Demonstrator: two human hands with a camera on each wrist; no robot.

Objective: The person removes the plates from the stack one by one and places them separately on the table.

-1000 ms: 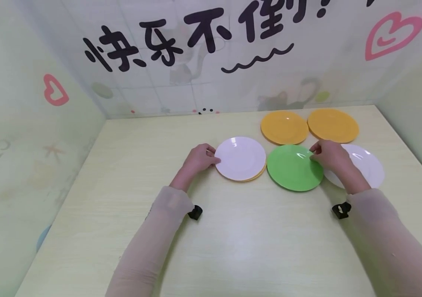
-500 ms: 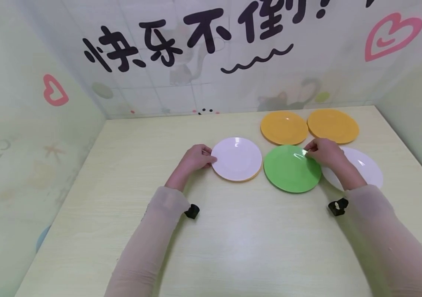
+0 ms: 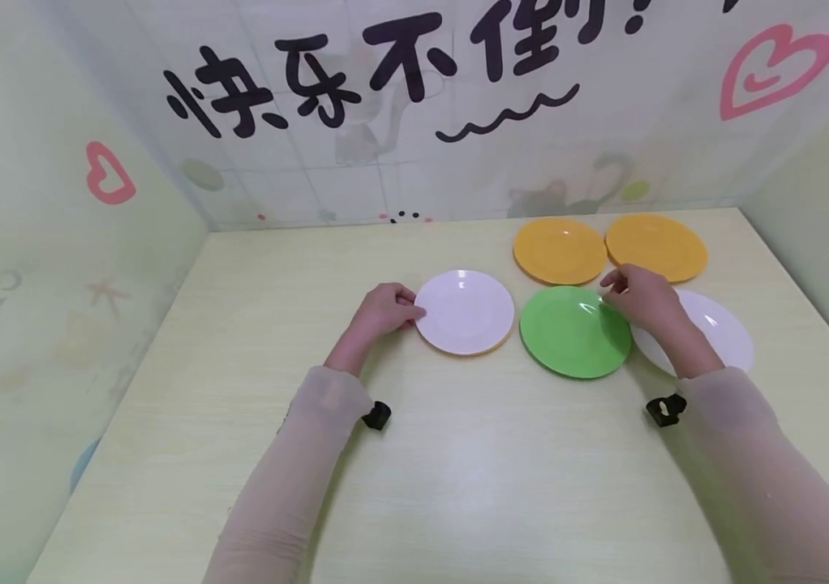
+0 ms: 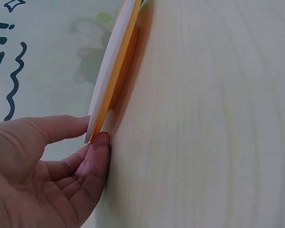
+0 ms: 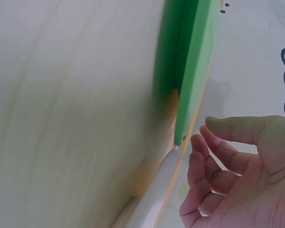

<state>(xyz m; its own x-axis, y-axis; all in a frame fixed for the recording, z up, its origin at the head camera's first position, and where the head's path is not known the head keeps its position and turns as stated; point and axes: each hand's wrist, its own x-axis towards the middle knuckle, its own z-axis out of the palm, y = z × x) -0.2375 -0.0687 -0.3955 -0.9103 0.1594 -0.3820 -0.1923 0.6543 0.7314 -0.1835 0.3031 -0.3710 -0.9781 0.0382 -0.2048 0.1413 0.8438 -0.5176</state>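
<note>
A white plate (image 3: 466, 312) lies stacked on an orange plate (image 4: 118, 71), whose rim peeks out beneath it. At the stack's left edge my left hand (image 3: 384, 310) pinches it, thumb on the white rim and fingers below. Just right of the stack, a green plate (image 3: 571, 334) rests on the table. My right hand (image 3: 644, 300) hovers by its upper right edge; the right wrist view shows the thumb and loosely bent fingers apart from the rim, holding nothing. Another white plate (image 3: 723, 331) lies partly hidden behind that hand and forearm.
Two more orange plates, a left one (image 3: 559, 251) and a right one (image 3: 657, 247), lie side by side near the back edge. Patterned walls enclose the pale wooden table (image 3: 429, 478) at the back and both sides.
The pinched stack and the green plate have shifted slightly left, with the left hand following. My right hand has let go of the green plate's rim and lifted slightly.
</note>
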